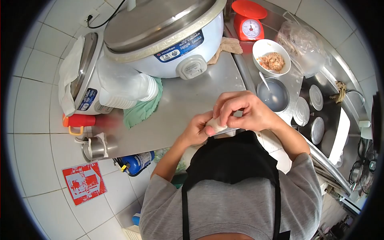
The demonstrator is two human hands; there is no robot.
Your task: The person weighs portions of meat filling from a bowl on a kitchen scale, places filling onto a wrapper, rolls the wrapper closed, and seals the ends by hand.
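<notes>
Close to my apron, my left hand [198, 129] cradles a small white dumpling [216, 125] of pale dough, its fingers curled under and around it. My right hand [245, 111] reaches over from the other side, thumb and fingertips pinched on the dumpling's upper edge. Any filling inside the dough is hidden. Beyond my right hand stands a metal pot [276, 94] of cloudy liquid with a spoon [264, 80] leaning in it. Farther back, a white bowl [261, 49] holds an orange-brown minced mixture [273, 61].
A large rice cooker [188, 60] stands at the back of the steel table [192, 96], a second cooker [86, 80] to its left. Stacked plastic containers [124, 86] lie on a green cloth [144, 106]. A red scale [249, 26] and plastic bag [302, 44] are at back right.
</notes>
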